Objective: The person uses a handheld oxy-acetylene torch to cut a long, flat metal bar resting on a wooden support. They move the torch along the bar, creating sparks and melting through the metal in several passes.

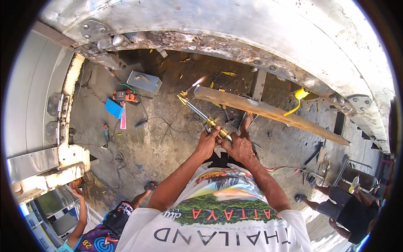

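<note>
A brass and steel cutting torch point(197, 111) is held in front of my chest, its head pointing forward and left. A small bright flame point(199, 81) burns at its tip, beside the left end of a long rusty metal beam point(268, 111). My left hand point(207, 143) is wrapped round the brass body of the torch. Close beside it, my right hand point(240, 148) has its fingers closed at the rear end of the torch, by the valves. The undersides of both grips are hidden.
A large metal panel with a corroded lower edge point(189, 44) spans the front. On the concrete floor lie a grey metal box point(144, 82), an orange machine point(126, 97), an angle grinder point(105, 132) and loose cables. Other people are at lower left point(111, 222) and right point(346, 206).
</note>
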Action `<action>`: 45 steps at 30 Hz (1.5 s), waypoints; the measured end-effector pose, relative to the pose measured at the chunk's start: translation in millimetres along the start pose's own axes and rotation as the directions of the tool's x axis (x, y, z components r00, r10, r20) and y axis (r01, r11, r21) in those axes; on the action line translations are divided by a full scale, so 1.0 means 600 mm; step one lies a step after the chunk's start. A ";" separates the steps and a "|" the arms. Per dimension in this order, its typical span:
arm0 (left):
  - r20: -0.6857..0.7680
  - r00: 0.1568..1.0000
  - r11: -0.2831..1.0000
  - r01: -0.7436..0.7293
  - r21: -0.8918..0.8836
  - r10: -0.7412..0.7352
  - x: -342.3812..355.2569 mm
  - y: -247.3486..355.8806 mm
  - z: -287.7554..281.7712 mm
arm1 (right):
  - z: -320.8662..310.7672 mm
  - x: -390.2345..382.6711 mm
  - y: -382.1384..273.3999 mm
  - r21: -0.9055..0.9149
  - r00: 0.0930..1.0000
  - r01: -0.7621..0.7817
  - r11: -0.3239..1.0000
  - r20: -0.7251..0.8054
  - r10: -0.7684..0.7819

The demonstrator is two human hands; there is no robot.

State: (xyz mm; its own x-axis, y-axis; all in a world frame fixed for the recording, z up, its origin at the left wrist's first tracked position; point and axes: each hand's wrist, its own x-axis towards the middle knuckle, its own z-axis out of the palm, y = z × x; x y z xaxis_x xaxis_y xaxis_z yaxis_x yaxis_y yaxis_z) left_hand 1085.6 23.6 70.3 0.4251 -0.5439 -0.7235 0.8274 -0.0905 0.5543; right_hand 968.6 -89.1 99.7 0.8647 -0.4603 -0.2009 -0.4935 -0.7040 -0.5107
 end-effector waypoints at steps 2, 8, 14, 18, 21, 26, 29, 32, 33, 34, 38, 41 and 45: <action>-0.013 1.000 1.000 -0.001 -0.008 0.001 -0.013 -0.001 -0.008 | -0.006 -0.002 -0.014 0.008 0.996 -0.046 0.999 0.074 0.045; -0.001 1.000 0.998 -0.013 -0.055 0.013 -0.008 -0.011 -0.017 | -0.001 -0.004 -0.018 -0.002 0.998 -0.031 1.000 0.060 0.031; 0.046 0.996 0.998 -0.070 0.001 0.070 0.017 -0.001 -0.015 | 0.014 0.005 -0.012 0.012 0.993 -0.100 0.995 0.071 0.099; 0.031 0.999 0.996 -0.040 0.079 0.038 0.016 0.007 -0.004 | 0.025 0.005 -0.003 0.059 0.992 -0.123 0.991 0.024 0.122; 0.014 0.999 0.992 -0.044 0.118 0.043 0.022 0.006 -0.005 | 0.035 0.006 0.009 0.059 0.993 -0.119 0.991 0.017 0.118; 0.059 0.997 0.987 -0.064 0.144 0.056 0.032 0.000 0.006 | 0.055 0.008 0.049 -0.009 0.998 -0.035 0.999 -0.046 0.035; 0.013 0.997 0.990 -0.074 0.117 0.073 0.020 -0.009 -0.015 | 0.027 -0.006 -0.016 -0.006 0.995 -0.095 0.995 -0.004 0.095; 0.055 0.981 0.979 -0.189 0.083 0.185 0.002 -0.036 -0.024 | 0.009 -0.013 -0.020 0.007 0.997 -0.055 0.998 0.050 0.054; 0.083 0.980 0.982 -0.184 0.048 0.180 -0.005 -0.046 -0.029 | 0.011 -0.019 -0.019 0.003 0.998 -0.028 1.000 0.056 0.028; 0.111 0.978 0.984 -0.179 0.014 0.177 -0.012 -0.056 -0.036 | 0.014 -0.026 -0.015 0.000 0.998 -0.003 1.000 0.062 0.003; 0.148 0.978 0.985 -0.132 -0.108 0.147 -0.055 -0.085 -0.061 | 0.009 -0.049 -0.041 -0.077 0.975 -0.001 0.997 0.223 0.018; 0.118 0.988 0.979 -0.081 -0.186 0.104 -0.080 -0.107 -0.085 | 0.025 -0.067 -0.060 -0.096 0.966 0.027 0.995 0.259 -0.001; 0.061 0.998 0.974 -0.018 -0.226 0.033 -0.113 -0.126 -0.098 | 0.054 -0.084 -0.042 -0.133 0.953 0.115 0.984 0.294 -0.072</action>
State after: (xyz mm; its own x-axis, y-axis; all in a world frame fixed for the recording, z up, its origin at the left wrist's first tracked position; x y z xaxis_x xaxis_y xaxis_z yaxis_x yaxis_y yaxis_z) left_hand 1015.9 116.5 52.9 0.4290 -0.5966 -0.6782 0.8809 0.1102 0.4603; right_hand 940.5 -30.7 95.6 0.8870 -0.2293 -0.4008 -0.3988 -0.8179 -0.4148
